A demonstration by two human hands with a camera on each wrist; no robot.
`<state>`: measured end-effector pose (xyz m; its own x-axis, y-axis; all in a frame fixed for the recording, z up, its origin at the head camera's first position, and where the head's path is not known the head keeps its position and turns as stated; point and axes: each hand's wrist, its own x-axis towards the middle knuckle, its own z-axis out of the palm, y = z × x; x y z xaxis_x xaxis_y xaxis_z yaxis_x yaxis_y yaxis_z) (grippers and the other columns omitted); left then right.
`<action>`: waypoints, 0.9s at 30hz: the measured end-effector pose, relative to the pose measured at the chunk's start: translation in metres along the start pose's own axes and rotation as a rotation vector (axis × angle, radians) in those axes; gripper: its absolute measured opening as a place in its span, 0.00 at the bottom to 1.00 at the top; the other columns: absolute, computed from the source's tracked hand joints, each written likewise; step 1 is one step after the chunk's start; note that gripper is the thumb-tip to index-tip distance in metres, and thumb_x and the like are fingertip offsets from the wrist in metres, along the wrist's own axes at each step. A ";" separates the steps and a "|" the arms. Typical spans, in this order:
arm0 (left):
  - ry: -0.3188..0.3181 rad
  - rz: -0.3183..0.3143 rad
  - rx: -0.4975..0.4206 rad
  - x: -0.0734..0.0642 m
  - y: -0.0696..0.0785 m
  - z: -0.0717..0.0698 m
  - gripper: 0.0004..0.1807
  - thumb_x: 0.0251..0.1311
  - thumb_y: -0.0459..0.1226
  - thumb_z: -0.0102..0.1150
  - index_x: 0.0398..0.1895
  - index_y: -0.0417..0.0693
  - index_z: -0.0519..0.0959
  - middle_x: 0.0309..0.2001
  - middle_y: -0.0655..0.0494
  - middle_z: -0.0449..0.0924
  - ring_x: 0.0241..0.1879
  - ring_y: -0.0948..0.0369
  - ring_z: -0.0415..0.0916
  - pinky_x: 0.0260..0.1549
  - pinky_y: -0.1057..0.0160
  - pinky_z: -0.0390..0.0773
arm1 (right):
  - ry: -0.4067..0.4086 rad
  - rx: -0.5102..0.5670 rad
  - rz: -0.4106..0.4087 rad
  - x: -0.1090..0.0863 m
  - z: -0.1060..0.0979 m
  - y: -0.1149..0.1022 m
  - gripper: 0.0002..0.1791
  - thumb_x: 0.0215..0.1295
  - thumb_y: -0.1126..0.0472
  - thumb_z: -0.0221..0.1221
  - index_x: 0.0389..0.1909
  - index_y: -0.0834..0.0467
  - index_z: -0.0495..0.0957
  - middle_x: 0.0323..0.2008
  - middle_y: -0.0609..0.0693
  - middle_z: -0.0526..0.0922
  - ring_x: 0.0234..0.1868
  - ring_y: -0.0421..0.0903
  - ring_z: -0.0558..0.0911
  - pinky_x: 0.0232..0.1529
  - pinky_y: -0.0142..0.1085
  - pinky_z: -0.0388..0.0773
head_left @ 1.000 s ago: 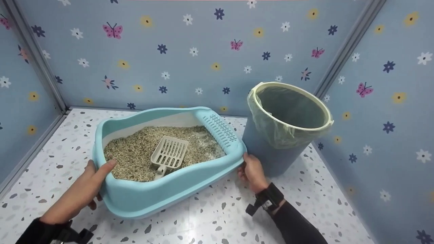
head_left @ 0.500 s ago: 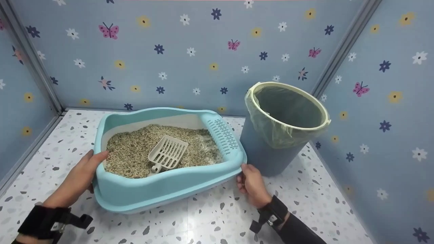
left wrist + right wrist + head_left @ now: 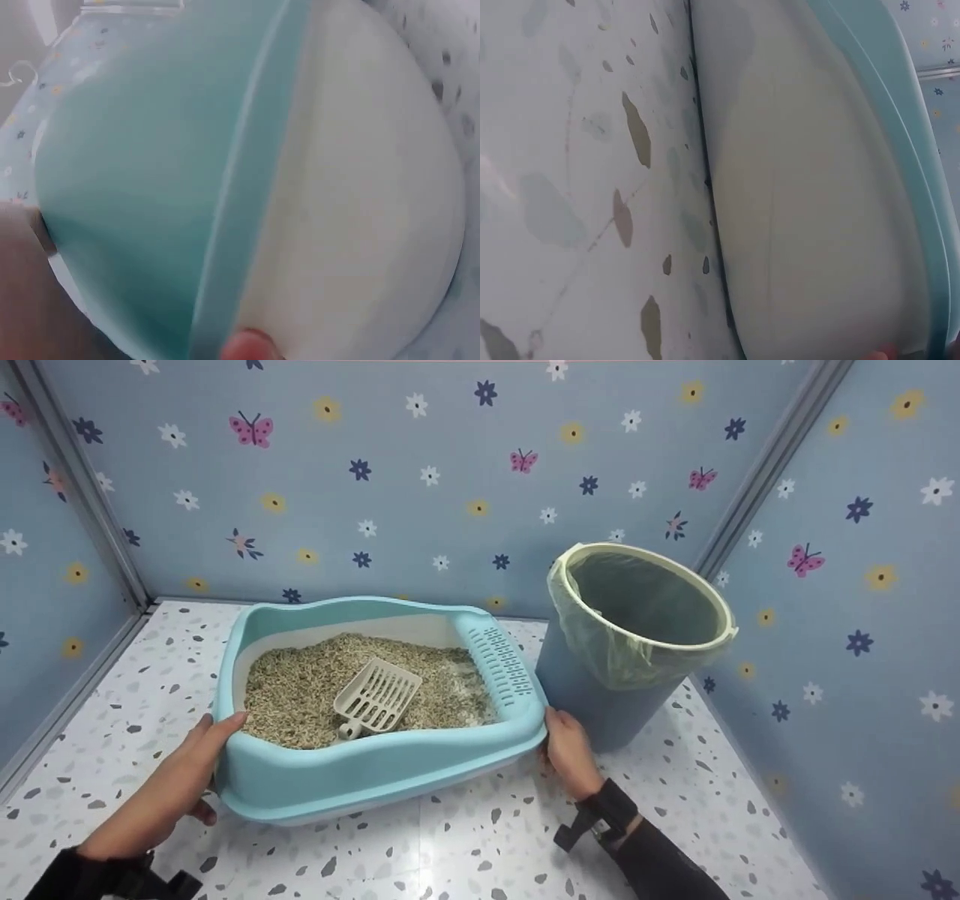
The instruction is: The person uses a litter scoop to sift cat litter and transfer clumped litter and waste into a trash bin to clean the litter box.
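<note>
A light-blue litter box [image 3: 375, 780] with a pale lower base sits on the floor, holding brown pellet litter [image 3: 289, 697]. On the litter lies a beige slotted litter scoop [image 3: 377, 696], its handle mostly hidden behind the near rim. My left hand [image 3: 176, 776] grips the box's left end, thumb over the rim and fingers outside. In the left wrist view a fingertip [image 3: 251, 347] touches below the blue rim. At the right front corner my right hand [image 3: 574, 750] grips the rim, its fingers largely hidden underneath; the right wrist view shows one fingertip [image 3: 881, 355] against the pale base.
A blue-grey trash bin [image 3: 585, 697] with a cream ring and thin yellowish liner stands close to the box's right end. Flower-patterned walls [image 3: 450, 457] close in the back and both sides. Speckled floor [image 3: 450, 847] shows in front of the box.
The litter box has turned slightly: its left end shifted away from me, its right front corner came a little nearer. Both hands moved with it, and the scoop's handle is now more hidden.
</note>
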<state>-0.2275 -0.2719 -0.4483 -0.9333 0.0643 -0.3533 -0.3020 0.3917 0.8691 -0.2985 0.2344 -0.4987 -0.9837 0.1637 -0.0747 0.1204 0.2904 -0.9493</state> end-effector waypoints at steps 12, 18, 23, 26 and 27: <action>0.085 0.094 0.067 0.014 -0.008 -0.007 0.49 0.85 0.67 0.27 0.89 0.37 0.47 0.42 0.41 0.74 0.28 0.53 0.70 0.20 0.58 0.77 | -0.002 0.050 -0.022 -0.019 0.007 0.003 0.21 0.93 0.51 0.41 0.38 0.57 0.71 0.24 0.47 0.69 0.20 0.43 0.67 0.20 0.34 0.64; 0.089 0.122 0.060 0.023 -0.012 -0.022 0.47 0.86 0.65 0.26 0.88 0.36 0.50 0.37 0.44 0.76 0.25 0.54 0.72 0.20 0.56 0.77 | -0.105 0.107 -0.002 -0.030 0.001 0.004 0.21 0.92 0.52 0.44 0.36 0.57 0.72 0.24 0.49 0.71 0.21 0.43 0.68 0.20 0.32 0.63; 0.023 0.070 0.029 0.009 -0.005 -0.018 0.55 0.81 0.71 0.20 0.91 0.38 0.37 0.74 0.20 0.58 0.49 0.42 0.76 0.33 0.49 0.85 | -0.064 0.016 -0.019 -0.008 -0.001 0.002 0.22 0.92 0.50 0.46 0.36 0.57 0.77 0.23 0.48 0.71 0.22 0.45 0.69 0.24 0.35 0.65; 0.014 0.094 0.059 -0.001 0.000 -0.006 0.56 0.81 0.72 0.23 0.91 0.39 0.33 0.81 0.17 0.48 0.55 0.38 0.77 0.34 0.45 0.88 | -0.015 -0.039 -0.010 0.007 -0.002 0.000 0.23 0.92 0.48 0.46 0.40 0.59 0.80 0.25 0.49 0.70 0.24 0.46 0.69 0.27 0.38 0.66; 0.021 0.105 0.075 -0.003 0.001 -0.002 0.55 0.82 0.72 0.25 0.91 0.40 0.34 0.79 0.16 0.50 0.55 0.38 0.77 0.32 0.45 0.88 | 0.000 -0.058 -0.007 0.010 -0.002 0.000 0.23 0.91 0.47 0.46 0.41 0.59 0.81 0.26 0.49 0.71 0.26 0.46 0.71 0.29 0.38 0.67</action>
<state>-0.2250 -0.2733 -0.4460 -0.9631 0.0893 -0.2539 -0.1880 0.4518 0.8721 -0.3080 0.2378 -0.4984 -0.9845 0.1619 -0.0681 0.1212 0.3461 -0.9303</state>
